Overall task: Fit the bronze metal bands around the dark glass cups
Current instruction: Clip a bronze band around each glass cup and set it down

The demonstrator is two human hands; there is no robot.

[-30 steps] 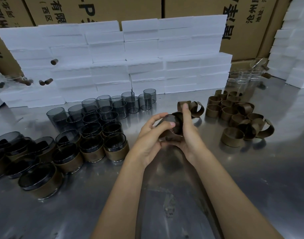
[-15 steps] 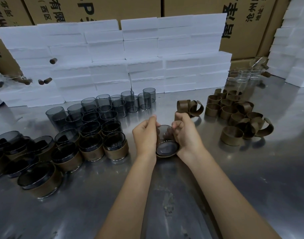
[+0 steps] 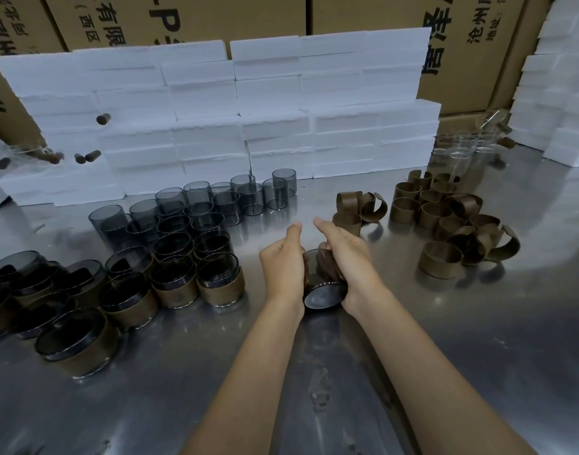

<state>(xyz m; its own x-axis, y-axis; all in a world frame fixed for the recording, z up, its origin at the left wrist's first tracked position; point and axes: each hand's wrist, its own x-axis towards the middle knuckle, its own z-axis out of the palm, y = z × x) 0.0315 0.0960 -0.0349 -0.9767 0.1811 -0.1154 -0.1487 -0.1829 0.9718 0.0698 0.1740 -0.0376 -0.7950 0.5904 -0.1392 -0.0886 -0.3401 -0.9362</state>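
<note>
Since half a second ago, barely shifted: left hand (image 3: 281, 267) and right hand (image 3: 348, 257) still curled round one dark glass cup (image 3: 324, 290) at frame centre, its round end tipped toward the camera, thumbs now lifted a little higher over it. Bronze band on this cup mostly hidden by fingers. Unchanged on the steel worktop (image 3: 478, 339): banded cups (image 3: 215, 284) lower left, bare dark cups (image 3: 196, 211) behind them, loose bronze bands (image 3: 440, 262) at right.

Likely a packing workshop — stacked cartons (image 3: 189, 18), foam blocks (image 3: 215, 103).
</note>
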